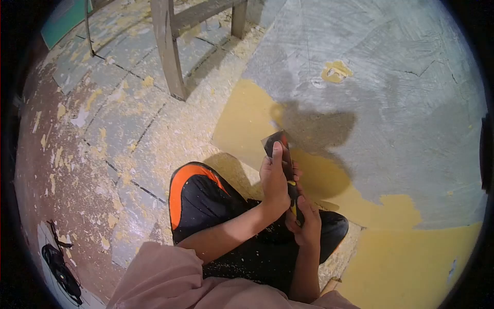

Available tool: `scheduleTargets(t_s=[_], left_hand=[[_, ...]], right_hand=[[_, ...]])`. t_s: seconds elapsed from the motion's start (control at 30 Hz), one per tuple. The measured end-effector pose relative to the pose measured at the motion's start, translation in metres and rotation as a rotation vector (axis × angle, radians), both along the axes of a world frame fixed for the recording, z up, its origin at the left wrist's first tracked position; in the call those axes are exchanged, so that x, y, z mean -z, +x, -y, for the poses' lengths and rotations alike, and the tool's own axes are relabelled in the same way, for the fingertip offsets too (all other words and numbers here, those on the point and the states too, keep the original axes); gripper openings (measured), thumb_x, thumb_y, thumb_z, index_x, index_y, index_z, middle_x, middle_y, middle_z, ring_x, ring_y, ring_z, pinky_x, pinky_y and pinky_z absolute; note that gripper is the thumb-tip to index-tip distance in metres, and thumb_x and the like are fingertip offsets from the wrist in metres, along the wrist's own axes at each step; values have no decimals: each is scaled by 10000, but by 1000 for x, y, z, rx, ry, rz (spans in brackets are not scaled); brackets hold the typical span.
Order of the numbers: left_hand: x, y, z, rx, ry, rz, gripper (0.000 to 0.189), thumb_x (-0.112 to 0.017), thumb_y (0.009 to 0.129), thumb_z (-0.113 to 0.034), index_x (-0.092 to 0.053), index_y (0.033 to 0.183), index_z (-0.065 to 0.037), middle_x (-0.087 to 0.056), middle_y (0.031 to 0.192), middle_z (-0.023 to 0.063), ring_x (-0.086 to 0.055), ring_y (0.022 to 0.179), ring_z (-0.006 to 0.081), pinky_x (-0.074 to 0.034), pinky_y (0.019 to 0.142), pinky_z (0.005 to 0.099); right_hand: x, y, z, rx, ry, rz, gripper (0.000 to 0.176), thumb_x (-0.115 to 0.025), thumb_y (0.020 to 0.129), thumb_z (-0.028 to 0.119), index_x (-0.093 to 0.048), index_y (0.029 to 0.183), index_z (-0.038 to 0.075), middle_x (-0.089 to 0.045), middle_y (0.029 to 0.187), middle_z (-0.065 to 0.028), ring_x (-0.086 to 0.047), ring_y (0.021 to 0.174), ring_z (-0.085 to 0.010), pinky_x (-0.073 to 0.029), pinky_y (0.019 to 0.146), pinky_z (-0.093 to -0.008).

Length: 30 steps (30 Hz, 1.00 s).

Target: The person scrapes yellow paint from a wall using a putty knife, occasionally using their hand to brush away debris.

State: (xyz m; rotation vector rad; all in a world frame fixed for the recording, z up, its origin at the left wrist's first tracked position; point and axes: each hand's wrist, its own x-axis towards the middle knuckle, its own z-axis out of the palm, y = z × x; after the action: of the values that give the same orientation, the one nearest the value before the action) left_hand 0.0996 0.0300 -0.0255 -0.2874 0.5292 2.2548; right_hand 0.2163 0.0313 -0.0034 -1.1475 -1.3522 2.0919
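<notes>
I had both hands on a scraper (289, 164). The left hand (274, 183) pinched it near the blade (270, 138), thumb laid lengthwise on top, the other fingers behind with a few tips showing past the far side. The right hand (307, 222) was closed round the black and yellow handle (293, 192), its thumb along it; how its hidden fingers curled I could not tell.

I saw the scraper in front of the wall (411, 123), near its yellow paint (242, 110). Its long axis ran slantwise away from the body, handle nearest the lap, blade pointing forward and slightly toward the wall's left edge. Whether the blade touched the wall, I could not tell. A shadow fell across the wall's grey part.

On the near side of the wall I saw black trousers (203, 206) with an orange band, legs folded, and a pink shirt (154, 278). Left of the wall lay a floor (118, 149) strewn with pale flakes, wooden legs (170, 56) standing on it. Well apart from the wall was a black, stringy thing (59, 270).
</notes>
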Motion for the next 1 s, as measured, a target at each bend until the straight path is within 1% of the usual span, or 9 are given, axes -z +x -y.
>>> scheduleTargets(t_s=[0.07, 0.2, 0.37, 0.53, 0.6, 0.67, 0.8, 0.87, 1.0], left_hand=[[-5, 0, 1, 44, -172, 25, 302, -528, 895, -408, -522, 763, -136, -513, 596, 5, -471, 470, 97, -370, 445, 217], [-3, -14, 6, -6, -105, -23, 297, -562, 890, -356, -525, 719, -116, -493, 570, -29, -439, 428, 70, -347, 412, 210], [-10, -23, 12, 64, -89, 0, 290, -617, 851, -364, -520, 728, -120, -497, 585, -24, -469, 458, 82, -376, 426, 219], [-13, -25, 9, 25, -71, 105, 282, -636, 831, -379, -510, 823, -126, -519, 672, 2, -512, 536, 108, -422, 478, 230], [-10, -26, 8, 39, -47, 133, 281, -639, 829, -373, -505, 857, -128, -524, 700, 9, -523, 558, 116, -436, 496, 233], [-7, -34, 11, 28, -43, 106, 292, -631, 812, -431, -542, 838, -155, -515, 676, -17, -486, 545, 89, -382, 486, 198], [-27, -43, 21, 10, -109, 79, 288, -630, 816, -405, -546, 884, -139, -514, 666, -12, -510, 565, 90, -399, 484, 204], [-31, -42, 25, -76, -151, -23, 240, -619, 848, -302, -513, 944, -109, -575, 712, 42, -573, 577, 136, -454, 474, 260], [-25, -34, 23, -86, -144, -28, 220, -609, 859, -275, -523, 934, -86, -598, 716, 53, -582, 560, 134, -449, 447, 246]], right_hand=[[-1, 0, 5, 24, -3, 4, 400, -477, 914, 199, -473, 1277, 31, -539, 805, 12, -404, 493, -53, -261, 370, -161], [7, -14, 13, 116, -153, -69, 415, -468, 914, 191, -449, 1301, 42, -489, 682, 6, -402, 466, -67, -264, 360, -176], [-1, -18, 21, 139, -108, -71, 437, -468, 915, 199, -419, 1316, 32, -479, 639, -8, -370, 429, -69, -252, 350, -183], [-16, -9, 1, -74, -215, -95, 458, -458, 927, 243, -393, 1336, 47, -418, 555, -7, -314, 379, -58, -233, 343, -186], [-19, -19, 5, -106, -149, -51, 467, -451, 929, 255, -379, 1345, 54, -410, 553, -7, -304, 374, -58, -234, 341, -186], [-24, -25, 9, -112, -95, -19, 476, -444, 931, 267, -365, 1354, 62, -401, 550, -7, -294, 369, -57, -234, 340, -187], [-24, -35, 12, -114, -258, -143, 496, -433, 930, 282, -330, 1371, 80, -391, 549, -7, -261, 348, -60, -225, 334, -189], [-23, -31, 12, -107, -306, -167, 498, -433, 929, 284, -325, 1373, 86, -391, 549, -8, -253, 343, -59, -222, 331, -188], [-19, -27, 9, -102, -416, -203, 425, -413, 931, 286, -375, 1323, 126, -392, 551, -11, -239, 318, -51, -223, 308, -174]])
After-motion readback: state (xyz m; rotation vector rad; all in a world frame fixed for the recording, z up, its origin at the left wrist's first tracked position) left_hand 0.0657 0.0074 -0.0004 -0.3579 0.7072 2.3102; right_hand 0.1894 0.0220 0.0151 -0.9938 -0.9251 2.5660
